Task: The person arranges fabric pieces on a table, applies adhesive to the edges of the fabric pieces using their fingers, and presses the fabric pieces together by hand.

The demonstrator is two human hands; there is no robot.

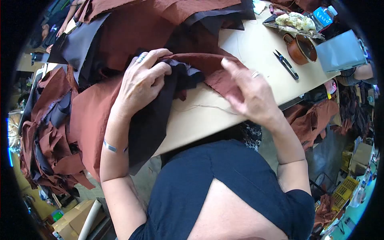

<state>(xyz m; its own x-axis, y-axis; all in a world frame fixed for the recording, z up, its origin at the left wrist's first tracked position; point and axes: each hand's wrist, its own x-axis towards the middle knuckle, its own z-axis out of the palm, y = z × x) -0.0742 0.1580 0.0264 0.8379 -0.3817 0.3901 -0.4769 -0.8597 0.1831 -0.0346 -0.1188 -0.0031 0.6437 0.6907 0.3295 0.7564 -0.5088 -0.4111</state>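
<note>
Rust-brown and black fabric [140, 28] covers the left and far part of the table. My left hand [146, 78], with a ring on one finger, has its fingers curled round a fold of this fabric near the table's middle. To its right, my right hand [252, 90] is slightly blurred, with thumb and fingers apart, over a rust-brown flap [226, 82]; whether it touches the cloth I cannot tell. Loose threads [204, 106] lie on the pale table [188, 124] between my hands and the near edge.
Black thread snips [286, 65] lie right of my right hand, beside a brown mug [300, 49]. Beyond are a translucent container [342, 51] and a blue-labelled bottle [325, 16]. Fabric scraps [52, 148] hang at the left. Parts of other people show at the left and right edges.
</note>
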